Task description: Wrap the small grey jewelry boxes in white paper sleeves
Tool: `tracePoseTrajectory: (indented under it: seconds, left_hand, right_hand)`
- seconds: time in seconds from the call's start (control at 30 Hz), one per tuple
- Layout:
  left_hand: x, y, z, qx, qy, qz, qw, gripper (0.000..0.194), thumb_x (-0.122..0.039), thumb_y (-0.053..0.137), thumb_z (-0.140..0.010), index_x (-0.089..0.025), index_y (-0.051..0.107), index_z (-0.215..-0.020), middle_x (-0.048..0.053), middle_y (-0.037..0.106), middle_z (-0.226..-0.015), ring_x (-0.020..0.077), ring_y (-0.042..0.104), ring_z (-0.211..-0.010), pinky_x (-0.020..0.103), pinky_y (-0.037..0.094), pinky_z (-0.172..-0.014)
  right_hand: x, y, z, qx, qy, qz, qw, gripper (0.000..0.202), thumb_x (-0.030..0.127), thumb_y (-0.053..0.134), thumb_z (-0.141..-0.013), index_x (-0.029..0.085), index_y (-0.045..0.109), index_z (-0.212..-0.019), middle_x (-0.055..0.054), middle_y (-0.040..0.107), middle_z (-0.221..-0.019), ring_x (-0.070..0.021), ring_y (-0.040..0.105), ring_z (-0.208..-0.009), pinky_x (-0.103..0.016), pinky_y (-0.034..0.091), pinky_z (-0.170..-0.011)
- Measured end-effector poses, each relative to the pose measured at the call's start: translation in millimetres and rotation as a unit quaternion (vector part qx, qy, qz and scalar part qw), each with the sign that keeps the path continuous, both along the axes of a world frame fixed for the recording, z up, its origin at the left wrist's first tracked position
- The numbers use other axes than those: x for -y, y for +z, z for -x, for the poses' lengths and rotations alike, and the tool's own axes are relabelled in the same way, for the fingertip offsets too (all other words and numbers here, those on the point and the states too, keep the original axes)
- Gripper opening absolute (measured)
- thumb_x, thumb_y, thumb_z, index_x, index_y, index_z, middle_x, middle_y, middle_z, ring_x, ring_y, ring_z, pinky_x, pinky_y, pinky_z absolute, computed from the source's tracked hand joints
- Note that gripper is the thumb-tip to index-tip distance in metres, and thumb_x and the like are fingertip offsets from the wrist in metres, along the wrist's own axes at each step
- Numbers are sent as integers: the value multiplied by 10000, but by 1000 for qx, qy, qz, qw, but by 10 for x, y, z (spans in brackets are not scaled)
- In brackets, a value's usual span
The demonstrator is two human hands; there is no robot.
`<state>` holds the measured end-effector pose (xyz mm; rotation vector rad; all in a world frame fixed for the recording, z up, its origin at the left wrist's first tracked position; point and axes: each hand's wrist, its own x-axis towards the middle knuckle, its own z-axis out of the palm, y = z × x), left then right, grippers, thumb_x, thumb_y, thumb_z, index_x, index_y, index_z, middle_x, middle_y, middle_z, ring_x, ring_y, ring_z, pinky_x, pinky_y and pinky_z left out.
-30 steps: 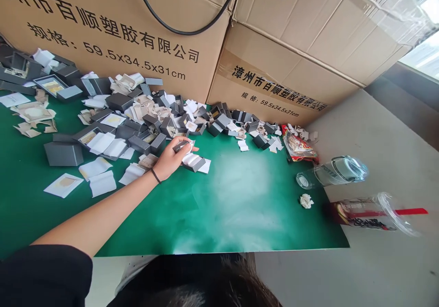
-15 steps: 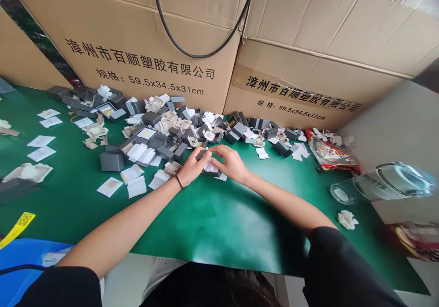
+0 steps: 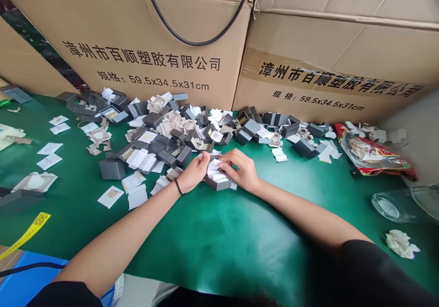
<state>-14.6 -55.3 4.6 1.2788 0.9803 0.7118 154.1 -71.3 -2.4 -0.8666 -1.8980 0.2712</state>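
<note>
Between my two hands sits a small dark grey jewellery-type box (image 3: 218, 185), open, with a folded white paper slip (image 3: 216, 175) inside it. My left hand (image 3: 195, 174) is closed on the box's left side, thumb up; its other fingers are mostly hidden. My right hand (image 3: 243, 169) reaches in from the right, thumb and forefinger pinched at the white paper. Just behind my hands lies a heap of similar grey boxes (image 3: 171, 155), mixed with white slips and beige inserts (image 3: 176, 125). A black band circles my left wrist.
Large cardboard cartons (image 3: 154, 32) wall off the back, a black cable (image 3: 199, 43) hanging before them. To the right are a red food packet (image 3: 373, 156), a clear bottle (image 3: 391, 206) and crumpled tissue (image 3: 401, 244). A yellow strip (image 3: 29, 234) and blue bin (image 3: 34, 279) are front left.
My fingers have drawn apart over the box, and the white paper inside now shows. The left thumb has straightened upward. The view has shifted, with right-side items now farther right.
</note>
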Motion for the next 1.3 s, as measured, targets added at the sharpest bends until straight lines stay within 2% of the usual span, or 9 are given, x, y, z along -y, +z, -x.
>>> tracePoseTrajectory:
  seconds: [0.13, 0.23, 0.4, 0.67, 0.8, 0.97, 1.1, 1.2, 1.3]
  left_hand:
    - [-3, 0, 2, -31, -1, -42, 999, 629, -733, 326, -738, -149, 496, -579, -6, 459, -499, 92, 380, -460, 216, 302, -413]
    - [-12, -5, 6, -47, -11, -62, 997, 667, -718, 297, -762, -134, 613, -712, 22, 558, -560, 118, 463, -509, 224, 369, -453]
    - [2, 1, -12, -15, -21, -119, 993, 658, -676, 300, -797, -156, 666, -965, 74, 682, -842, 202, 611, -801, 286, 498, -722]
    - [-19, -62, 6, -23, -47, -156, 986, 655, -627, 242, -842, -167, 595, -1146, 86, 609, -1175, 234, 549, -1086, 325, 425, -953]
    - [-34, -69, 28, -28, -82, -193, 977, 615, -596, 346, -837, -168, 504, -1251, 94, 541, -1267, 245, 508, -1139, 331, 413, -962]
    - [7, -64, 22, -73, -100, -193, 973, 566, -522, 434, -841, -162, 470, -1277, 108, 593, -1180, 271, 533, -1100, 363, 449, -903]
    - [58, -50, -5, -99, -56, -207, 972, 508, -490, 428, -856, -174, 495, -1247, 101, 569, -1218, 263, 507, -1139, 361, 426, -935]
    - [73, -34, -25, -99, 8, -224, 969, 454, -459, 432, -864, -185, 494, -1221, 91, 534, -1254, 233, 499, -1143, 338, 406, -954]
    - [52, -37, -31, -92, 65, -237, 965, 427, -452, 435, -864, -177, 490, -1186, 91, 549, -1202, 208, 527, -1080, 323, 418, -928]
  right_hand:
    - [-20, -1, -15, -19, 3, -42, 999, 62, 188, 555, -843, 183, 616, -845, -57, 643, -796, -155, 580, -752, -301, 506, -663]
    - [-29, -20, -28, -16, 11, -50, 999, 65, 200, 559, -842, 190, 622, -828, -53, 643, -788, -156, 587, -748, -307, 511, -659]
    - [3, -5, -19, -10, 6, -46, 999, 134, 212, 502, -870, 190, 619, -806, -54, 637, -773, -159, 586, -744, -318, 509, -655]
    - [-18, 1, -27, 19, 12, -88, 996, 102, 195, 519, -863, 191, 612, -822, -49, 644, -777, -156, 559, -724, -316, 479, -648]
    - [-47, -3, -44, 46, -19, -84, 995, 101, 215, 541, -849, 210, 614, -779, -46, 601, -754, -164, 519, -732, -323, 462, -653]
    - [-33, -35, -6, -10, -42, -14, 999, 123, 259, 560, -825, 203, 507, -729, -22, 509, -721, -132, 479, -650, -275, 439, -567]
    - [-24, -49, 3, -52, -50, 49, 996, 201, 285, 569, -815, 201, 426, -701, 0, 488, -699, -100, 432, -563, -245, 400, -498]
    - [-12, -28, -16, -26, -9, -3, 1000, 160, 265, 523, -849, 188, 483, -714, -25, 540, -710, -130, 499, -661, -277, 437, -594]
    - [1, -29, -29, 37, 59, -61, 996, 152, 288, 479, -880, 177, 577, -844, -66, 619, -842, -159, 540, -791, -320, 458, -704]
